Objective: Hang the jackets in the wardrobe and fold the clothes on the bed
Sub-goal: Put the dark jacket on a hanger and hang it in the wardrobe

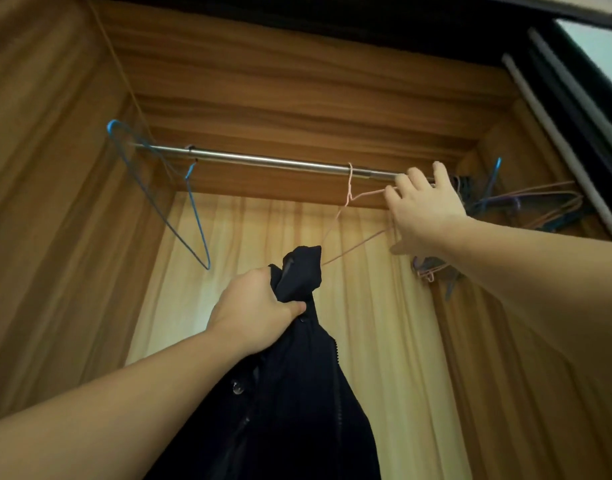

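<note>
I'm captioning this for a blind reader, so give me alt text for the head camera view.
A left hand grips a dark jacket while the right hand holds a pink wire hanger hooked on the wardrobe rail.

I look up into a wooden wardrobe [297, 81] with warm brown grain on its ceiling and side walls. Its back panel [263, 244] glows pale yellow. At upper right I see dark sliding-door tracks [557, 109] and a strip of pale wall [602, 53].
</note>
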Tool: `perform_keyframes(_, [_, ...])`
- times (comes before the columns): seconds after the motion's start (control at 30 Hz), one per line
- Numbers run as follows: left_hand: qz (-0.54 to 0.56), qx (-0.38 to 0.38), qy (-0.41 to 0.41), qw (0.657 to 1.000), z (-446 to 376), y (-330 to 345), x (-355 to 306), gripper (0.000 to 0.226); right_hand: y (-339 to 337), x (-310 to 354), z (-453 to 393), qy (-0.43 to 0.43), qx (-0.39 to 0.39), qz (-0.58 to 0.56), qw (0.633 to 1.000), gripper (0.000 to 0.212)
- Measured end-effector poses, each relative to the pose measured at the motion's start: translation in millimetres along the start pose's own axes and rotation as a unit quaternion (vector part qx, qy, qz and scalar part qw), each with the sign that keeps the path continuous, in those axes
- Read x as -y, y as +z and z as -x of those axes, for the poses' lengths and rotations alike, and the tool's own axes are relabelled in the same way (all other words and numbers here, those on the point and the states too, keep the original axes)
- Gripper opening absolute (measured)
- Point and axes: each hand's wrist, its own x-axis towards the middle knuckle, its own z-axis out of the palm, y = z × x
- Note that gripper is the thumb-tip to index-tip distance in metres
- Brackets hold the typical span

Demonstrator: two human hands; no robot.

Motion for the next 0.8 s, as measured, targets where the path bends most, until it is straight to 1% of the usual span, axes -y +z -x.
perform_keyframes(0.03, [-0.005,-0.002,-0.001,1.0,-5.0,7.3,-2.6,0.025,5.9,0.8,-5.2,0.007,0.023,0.015,1.0,0.103])
perform_keyframes(0.07, [-0.009,-0.003,-0.002,1.0,-9.8,14.3,-5.5,0.026,10.6,2.0,-10.1,0.02,0.043,0.02,0.999,0.105])
perform_keyframes(0.1, [-0.013,-0.001,-0.001,1.0,-14.2,20.8,-8.3,0.026,14.6,4.1,-14.7,0.038,0.056,0.015,0.998,0.102])
perform_keyframes(0.2, [-0.012,0.005,0.005,1.0,-24.4,36.1,-15.3,0.025,25.0,12.1,-26.9,0.075,0.049,-0.022,0.996,0.076])
perform_keyframes(0.23, [-0.013,0.006,0.006,1.0,-26.5,39.8,-17.1,0.025,28.6,13.9,-30.6,0.077,0.049,-0.037,0.995,0.072])
perform_keyframes(0.27, [-0.013,0.006,0.007,1.0,-28.3,42.8,-18.6,0.024,31.3,15.6,-33.3,0.074,0.06,-0.049,0.994,0.07])
perform_keyframes(0.4, [-0.015,0.005,0.007,1.0,-32.6,46.3,-20.9,0.024,39.7,22.7,-39.2,0.072,0.147,-0.09,0.982,0.068])
perform_keyframes(0.5, [-0.021,0.002,0.007,1.0,-33.6,43.0,-18.9,0.024,46.9,25.6,-42.4,0.083,0.153,-0.217,0.961,0.054])
perform_keyframes(0.6, [-0.024,-0.006,0.006,1.0,-30.9,38.2,-15.8,0.024,45.0,23.7,-47.4,0.128,0.1,-0.298,0.941,0.027])
perform_keyframes(0.63, [-0.025,-0.007,0.005,1.0,-29.8,36.7,-14.6,0.025,42.0,22.1,-50.3,0.149,0.099,-0.326,0.928,0.024])
perform_keyframes(0.73, [-0.015,-0.01,0.0,1.0,-25.6,31.1,-8.9,0.026,34.0,15.6,-60.3,0.167,0.131,-0.397,0.893,0.03])
perform_keyframes(0.8, [-0.006,-0.011,-0.007,1.0,-20.9,25.7,-5.3,0.027,36.9,12.4,-57.7,0.183,0.125,-0.426,0.877,0.035])
